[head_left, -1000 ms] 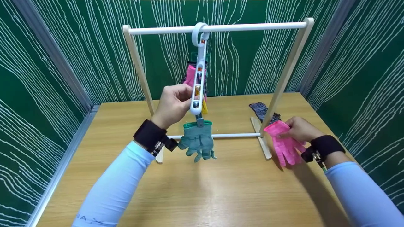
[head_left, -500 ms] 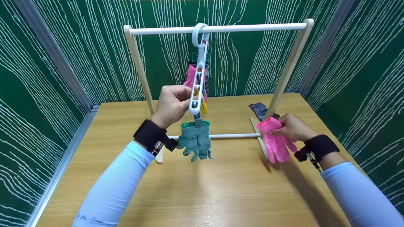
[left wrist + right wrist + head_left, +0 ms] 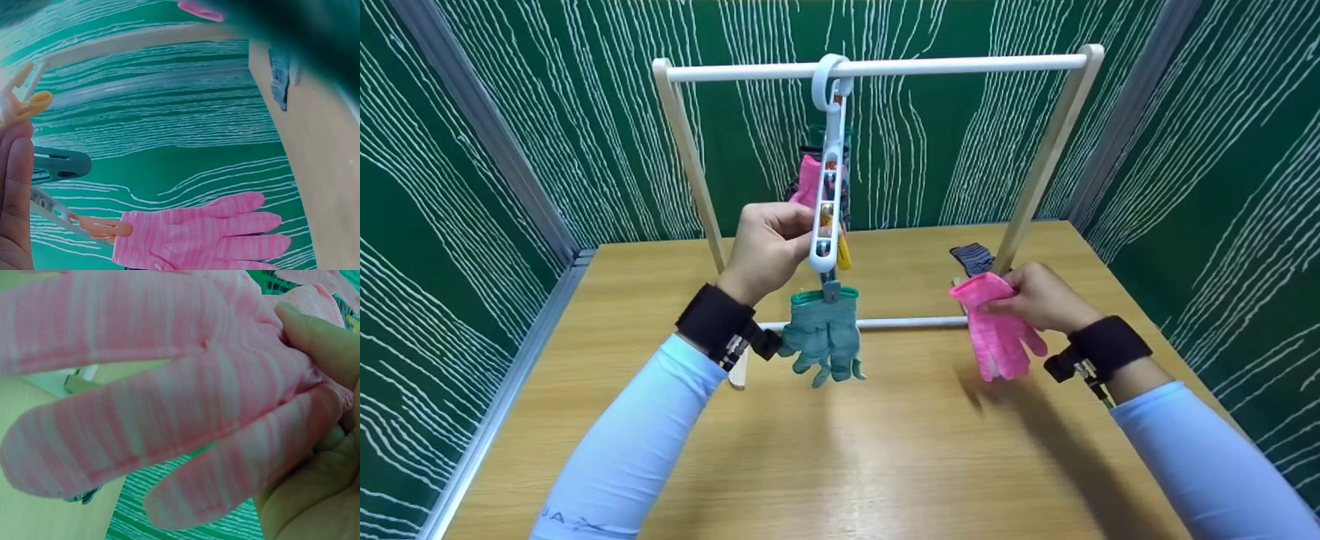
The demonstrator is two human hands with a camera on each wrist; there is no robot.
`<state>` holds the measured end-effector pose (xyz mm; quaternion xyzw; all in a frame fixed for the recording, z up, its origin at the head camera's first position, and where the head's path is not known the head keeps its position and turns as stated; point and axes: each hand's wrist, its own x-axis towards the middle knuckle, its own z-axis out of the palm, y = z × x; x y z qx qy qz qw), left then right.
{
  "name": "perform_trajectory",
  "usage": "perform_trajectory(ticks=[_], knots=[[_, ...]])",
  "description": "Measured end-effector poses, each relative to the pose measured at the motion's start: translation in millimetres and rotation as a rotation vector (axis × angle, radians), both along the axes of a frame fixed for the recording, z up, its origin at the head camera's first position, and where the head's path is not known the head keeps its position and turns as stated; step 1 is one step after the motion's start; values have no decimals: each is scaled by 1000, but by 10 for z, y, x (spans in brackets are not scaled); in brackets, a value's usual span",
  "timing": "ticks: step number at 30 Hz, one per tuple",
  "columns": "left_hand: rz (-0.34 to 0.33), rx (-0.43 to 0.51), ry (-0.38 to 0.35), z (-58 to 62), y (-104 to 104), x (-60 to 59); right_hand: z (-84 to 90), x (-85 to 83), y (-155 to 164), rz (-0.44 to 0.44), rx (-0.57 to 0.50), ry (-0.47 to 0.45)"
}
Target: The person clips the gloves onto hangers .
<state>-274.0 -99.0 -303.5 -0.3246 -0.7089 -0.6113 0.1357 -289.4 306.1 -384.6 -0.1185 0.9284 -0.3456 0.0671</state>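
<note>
The left hand (image 3: 769,251) curls its fingers around the white plastic clip hanger (image 3: 828,195), which hangs from the white rail of the wooden drying rack (image 3: 885,67). A green knit glove (image 3: 823,337) dangles clipped beneath that hanger. Right of the hanger, the right hand (image 3: 1039,296) pinches a pink striped knit glove (image 3: 994,334), its fingers drooping above the wooden tabletop (image 3: 885,457).
</note>
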Motion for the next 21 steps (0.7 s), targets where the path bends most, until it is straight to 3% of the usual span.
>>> perform_trajectory(ticks=[8, 21], knots=[[4, 3, 5, -29, -4, -25, 37, 46, -161, 41, -12, 85], [13, -5, 1, -46, -11, -36, 175, 119, -479, 104, -72, 109]])
